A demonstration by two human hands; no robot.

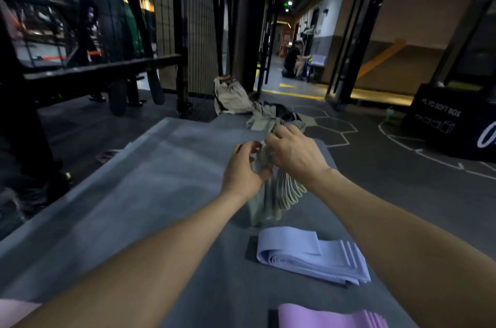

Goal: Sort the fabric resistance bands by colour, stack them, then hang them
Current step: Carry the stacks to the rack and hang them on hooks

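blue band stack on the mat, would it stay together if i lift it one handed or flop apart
Likely floppy: the blue band stack is soft folded fabric, its layers fanned at the right edge. It looks light. A one-handed pinch would probably let loose layers sag or slide, much as the green bands splay below both hands.

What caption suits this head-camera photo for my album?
Both hands, left and right, grip a green bundle of bands; blue stack and pink stack lie nearer.

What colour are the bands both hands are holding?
Pale green bands, seen in the head view.
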